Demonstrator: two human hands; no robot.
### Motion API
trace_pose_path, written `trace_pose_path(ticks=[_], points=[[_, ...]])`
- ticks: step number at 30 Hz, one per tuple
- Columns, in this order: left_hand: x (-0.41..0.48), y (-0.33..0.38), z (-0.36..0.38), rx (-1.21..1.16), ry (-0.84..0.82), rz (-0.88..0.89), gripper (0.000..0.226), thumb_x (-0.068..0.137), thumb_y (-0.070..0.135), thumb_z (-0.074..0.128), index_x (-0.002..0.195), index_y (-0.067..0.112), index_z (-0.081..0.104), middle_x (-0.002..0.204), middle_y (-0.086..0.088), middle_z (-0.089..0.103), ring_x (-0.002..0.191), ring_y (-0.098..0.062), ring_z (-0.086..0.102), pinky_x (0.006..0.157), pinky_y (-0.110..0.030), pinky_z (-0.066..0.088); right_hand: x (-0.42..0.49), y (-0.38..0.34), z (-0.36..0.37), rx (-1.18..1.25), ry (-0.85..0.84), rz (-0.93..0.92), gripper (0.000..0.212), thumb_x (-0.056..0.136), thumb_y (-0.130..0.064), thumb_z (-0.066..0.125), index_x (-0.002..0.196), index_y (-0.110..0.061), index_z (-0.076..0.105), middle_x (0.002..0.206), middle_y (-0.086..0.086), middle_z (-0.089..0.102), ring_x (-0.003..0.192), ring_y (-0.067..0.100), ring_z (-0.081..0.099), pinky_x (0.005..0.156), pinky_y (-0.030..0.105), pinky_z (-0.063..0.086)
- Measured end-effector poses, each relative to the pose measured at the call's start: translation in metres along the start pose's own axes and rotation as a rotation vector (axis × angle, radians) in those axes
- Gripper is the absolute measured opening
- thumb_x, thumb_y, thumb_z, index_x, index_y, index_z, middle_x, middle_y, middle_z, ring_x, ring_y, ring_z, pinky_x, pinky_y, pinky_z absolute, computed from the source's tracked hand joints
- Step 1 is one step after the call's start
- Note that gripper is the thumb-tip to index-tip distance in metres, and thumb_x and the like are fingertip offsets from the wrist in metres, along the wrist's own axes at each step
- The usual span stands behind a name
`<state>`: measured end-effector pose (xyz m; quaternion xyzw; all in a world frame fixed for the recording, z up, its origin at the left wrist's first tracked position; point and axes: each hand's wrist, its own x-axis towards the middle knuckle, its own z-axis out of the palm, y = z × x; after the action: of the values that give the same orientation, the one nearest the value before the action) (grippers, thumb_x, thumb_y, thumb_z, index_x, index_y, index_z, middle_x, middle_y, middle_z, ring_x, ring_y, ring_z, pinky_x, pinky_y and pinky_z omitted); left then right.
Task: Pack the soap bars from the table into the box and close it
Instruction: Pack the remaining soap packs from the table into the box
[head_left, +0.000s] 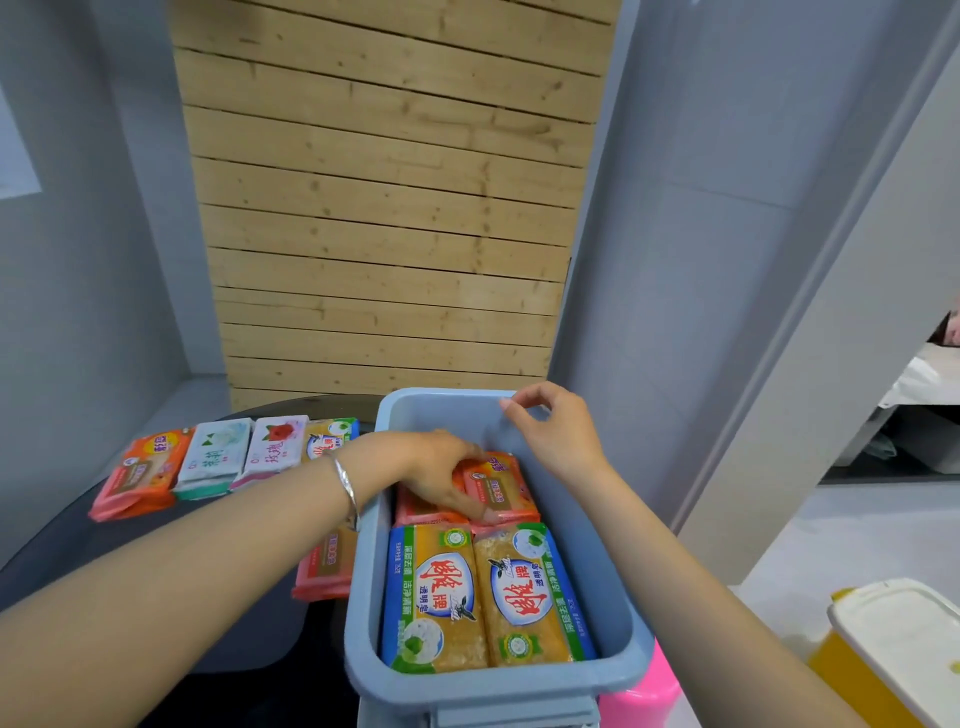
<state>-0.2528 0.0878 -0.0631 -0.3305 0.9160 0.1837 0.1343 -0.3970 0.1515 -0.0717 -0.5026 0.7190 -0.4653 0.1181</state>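
Observation:
A grey-blue plastic box (363, 597) stands in front of me. Two yellow soap bars (483, 597) lie side by side in its near half. Behind them lie orange-red soap bars (501, 488). My left hand (436, 467) reaches over the box's left wall and presses its fingers down on one of the orange-red bars. My right hand (556, 431) hovers over the far part of the box, fingers loosely curled, holding nothing. On the dark table (67, 545) left of the box lie several more wrapped soap bars (218, 457) in a row. Another orange-red bar (327, 566) lies against the box's left side.
A pink object (644, 686) shows under the box's right corner. A yellow container with a white lid (904, 639) stands at the lower right. A wooden slat wall (384, 208) rises behind the table. Part of a person (948, 330) shows at the right edge.

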Motion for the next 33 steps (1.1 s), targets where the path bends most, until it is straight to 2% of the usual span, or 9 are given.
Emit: trace_pose_path(ticks=[8,12,15,18,22,27,29,31,33], points=[[-0.074,-0.049,-0.021,-0.05,0.432,0.091,0.088,0.071,0.069,0.057,0.145,0.027,0.033,0.151,0.003,0.037,0.138,-0.015,0.032,0.113,-0.031,0.028,-0.01,-0.019,0.0,-0.236,-0.02,-0.069,0.011,0.086,-0.029,0.062,0.091,-0.019,0.065,0.109,0.003,0.066,0.111,0.022,0.055,0.098,0.038,0.042],[-0.112,-0.104,-0.015,-0.2,0.416,-0.04,0.075,0.081,0.06,0.053,0.145,0.027,0.031,0.151,0.001,0.036,0.138,-0.017,0.032,0.109,-0.034,0.03,-0.025,-0.06,0.022,-0.196,-0.111,-0.149,0.021,0.089,-0.024,0.06,0.106,-0.012,0.063,0.11,0.001,0.061,0.104,0.014,0.051,0.087,0.023,0.036],[-0.127,-0.145,-0.001,-0.291,0.39,-0.165,0.096,0.063,0.082,0.048,0.14,0.026,0.038,0.144,-0.002,0.045,0.126,-0.019,0.047,0.105,-0.035,0.04,-0.032,-0.1,0.059,-0.046,-0.242,-0.136,0.027,0.088,-0.021,0.062,0.112,-0.007,0.061,0.107,0.001,0.059,0.101,0.012,0.052,0.09,0.023,0.04],[-0.132,-0.182,0.018,-0.32,0.421,-0.262,0.09,0.068,0.074,0.051,0.139,0.021,0.041,0.141,0.002,0.048,0.127,-0.018,0.046,0.105,-0.029,0.035,-0.033,-0.128,0.102,0.034,-0.413,-0.021,0.04,0.087,-0.022,0.064,0.122,-0.004,0.054,0.115,0.003,0.058,0.103,0.013,0.053,0.088,0.021,0.04],[-0.132,-0.229,0.037,-0.359,0.534,-0.33,0.055,0.081,0.051,0.06,0.126,0.021,0.053,0.127,-0.004,0.061,0.114,-0.025,0.056,0.096,-0.035,0.045,-0.016,-0.14,0.148,-0.14,-0.558,0.172,0.065,0.088,-0.036,0.061,0.14,-0.004,0.039,0.143,0.009,0.046,0.13,0.023,0.046,0.102,0.028,0.036],[-0.121,-0.288,0.063,-0.529,0.599,-0.67,0.087,0.078,0.061,0.057,0.138,0.001,0.036,0.142,-0.019,0.044,0.131,-0.034,0.041,0.107,-0.039,0.031,0.014,-0.138,0.194,-0.329,-0.67,0.379,0.065,0.082,-0.048,0.062,0.13,-0.005,0.053,0.134,0.01,0.058,0.12,0.027,0.056,0.104,0.038,0.043],[-0.116,-0.304,0.073,-0.615,0.558,-0.728,0.091,0.075,0.071,0.05,0.132,0.0,0.045,0.137,-0.02,0.05,0.125,-0.034,0.048,0.105,-0.039,0.035,0.017,-0.136,0.207,-0.364,-0.677,0.451,0.065,0.087,-0.043,0.059,0.137,-0.004,0.044,0.143,0.012,0.048,0.129,0.029,0.048,0.106,0.038,0.04],[-0.112,-0.31,0.079,-0.645,0.504,-0.72,0.077,0.078,0.072,0.042,0.115,0.007,0.06,0.121,-0.015,0.064,0.11,-0.031,0.06,0.099,-0.038,0.041,0.019,-0.133,0.215,-0.406,-0.714,0.524,0.068,0.091,-0.041,0.055,0.143,-0.004,0.032,0.149,0.014,0.037,0.135,0.03,0.04,0.107,0.04,0.036],[-0.107,-0.313,0.084,-0.64,0.492,-0.691,0.059,0.087,0.063,0.039,0.115,0.015,0.061,0.119,-0.009,0.066,0.109,-0.027,0.061,0.1,-0.037,0.04,0.019,-0.129,0.22,-0.426,-0.707,0.586,0.068,0.093,-0.04,0.052,0.145,-0.004,0.027,0.15,0.015,0.034,0.136,0.03,0.037,0.108,0.039,0.034]])
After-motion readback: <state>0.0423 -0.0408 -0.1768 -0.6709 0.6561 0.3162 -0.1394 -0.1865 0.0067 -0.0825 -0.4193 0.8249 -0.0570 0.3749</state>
